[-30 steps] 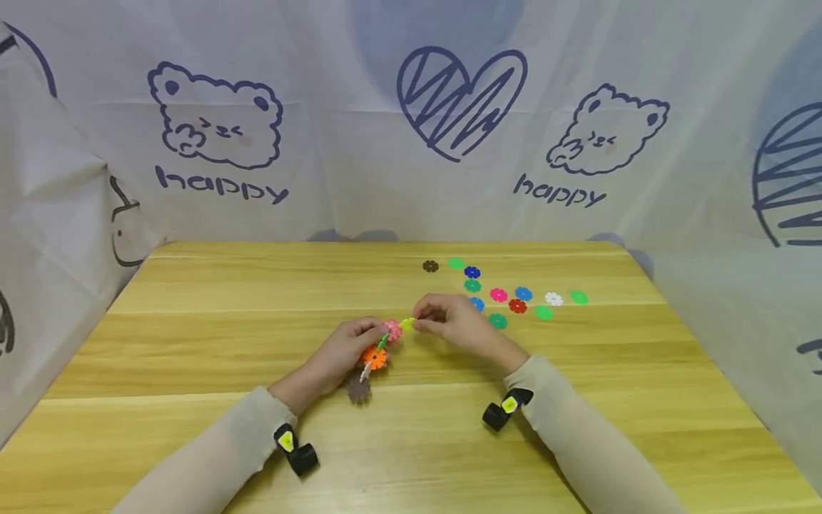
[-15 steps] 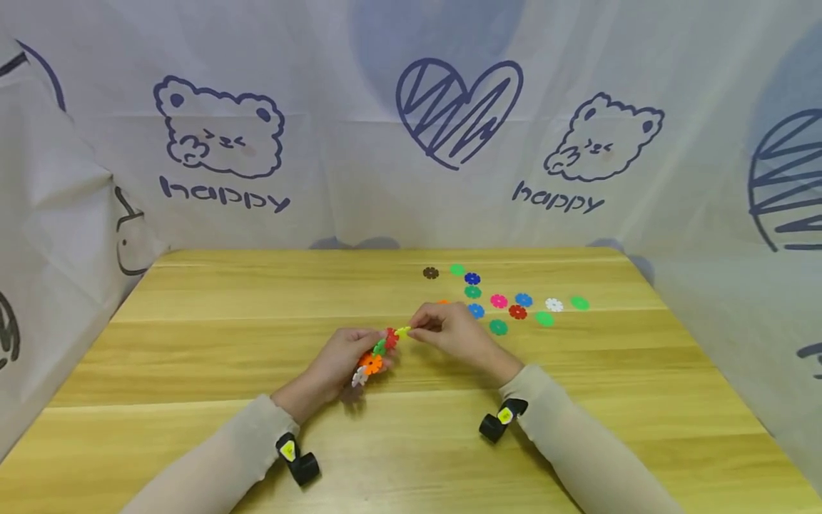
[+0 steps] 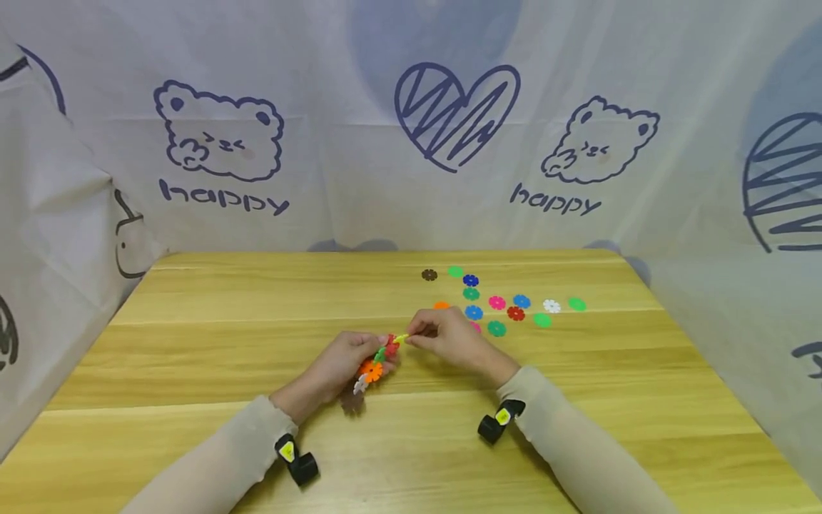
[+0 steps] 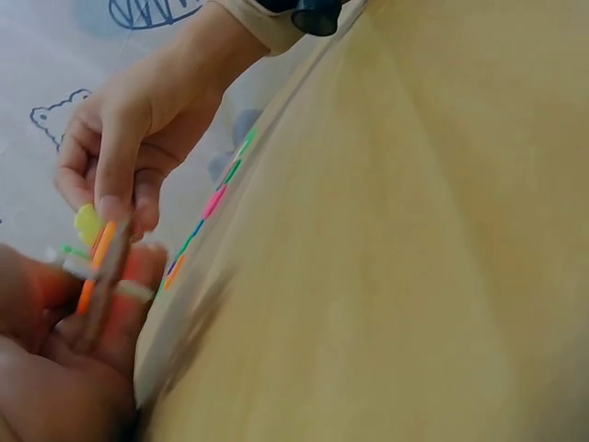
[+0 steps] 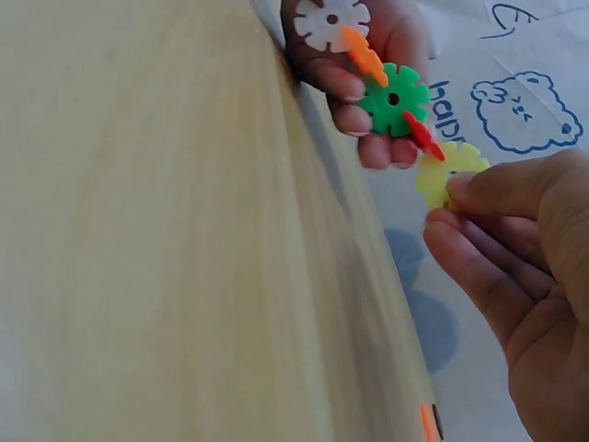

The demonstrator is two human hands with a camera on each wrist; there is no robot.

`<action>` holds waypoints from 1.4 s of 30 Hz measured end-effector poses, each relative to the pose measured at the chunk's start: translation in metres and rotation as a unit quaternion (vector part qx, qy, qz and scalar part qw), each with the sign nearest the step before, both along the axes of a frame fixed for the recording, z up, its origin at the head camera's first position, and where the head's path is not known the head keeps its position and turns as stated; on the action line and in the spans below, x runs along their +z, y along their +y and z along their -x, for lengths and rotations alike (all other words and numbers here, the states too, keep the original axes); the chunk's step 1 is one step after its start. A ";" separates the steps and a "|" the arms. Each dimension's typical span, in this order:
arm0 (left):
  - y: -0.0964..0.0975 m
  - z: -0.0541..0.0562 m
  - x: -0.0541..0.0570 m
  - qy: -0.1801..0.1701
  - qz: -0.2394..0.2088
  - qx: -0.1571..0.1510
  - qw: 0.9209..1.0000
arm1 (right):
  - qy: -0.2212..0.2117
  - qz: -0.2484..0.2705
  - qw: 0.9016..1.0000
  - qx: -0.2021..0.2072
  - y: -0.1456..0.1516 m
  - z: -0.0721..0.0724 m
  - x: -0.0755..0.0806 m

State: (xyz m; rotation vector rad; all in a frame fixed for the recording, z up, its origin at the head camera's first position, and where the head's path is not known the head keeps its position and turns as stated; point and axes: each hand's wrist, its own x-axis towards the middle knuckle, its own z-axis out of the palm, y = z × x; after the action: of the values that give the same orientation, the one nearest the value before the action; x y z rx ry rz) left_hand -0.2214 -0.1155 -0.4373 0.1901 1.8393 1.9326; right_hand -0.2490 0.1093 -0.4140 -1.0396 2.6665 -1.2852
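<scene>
A chain of slotted flower-shaped plastic discs hangs between my hands above the table. My left hand holds it, fingers curled behind the linked pieces. From the low end it runs brown disc, white disc, orange disc, green disc, red disc and yellow disc. Each is slotted at an angle into its neighbour. My right hand pinches the yellow disc at the upper end between thumb and forefinger. In the left wrist view, the brown disc is blurred edge-on.
Loose discs lie at the back right of the wooden table, among them a dark brown disc, a red disc, a white disc and a teal disc. A printed cloth stands behind the table.
The chain has turned in my left hand, and the red disc shows at a different angle. Both hands stay close together, with the right still pinching the yellow disc.
</scene>
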 end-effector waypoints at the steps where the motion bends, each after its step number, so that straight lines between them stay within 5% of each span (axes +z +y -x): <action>1: 0.000 0.000 0.000 0.000 0.003 -0.006 1.000 | -0.008 -0.003 1.000 -0.001 0.001 0.000 0.000; 10: -0.002 0.003 0.000 0.045 0.059 -0.008 0.997 | -0.079 0.013 0.997 0.011 0.007 0.004 0.003; 19: 0.000 0.003 0.000 0.103 0.075 0.016 0.992 | -0.066 0.004 0.998 0.022 0.003 0.004 0.002; 31: 0.005 -0.001 0.003 0.235 0.156 0.042 0.959 | -0.052 -0.002 0.998 0.032 -0.003 0.003 0.001; 42: 0.006 0.000 -0.003 0.220 0.163 0.053 0.960 | -0.020 -0.034 0.996 -0.083 0.017 0.025 0.006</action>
State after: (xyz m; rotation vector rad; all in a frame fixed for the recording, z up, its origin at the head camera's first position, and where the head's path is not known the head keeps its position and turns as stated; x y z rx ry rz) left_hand -0.2211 -0.1100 -0.4401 0.4527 2.4725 1.7162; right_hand -0.2744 0.1261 -0.4079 -0.7919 2.7947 -1.2152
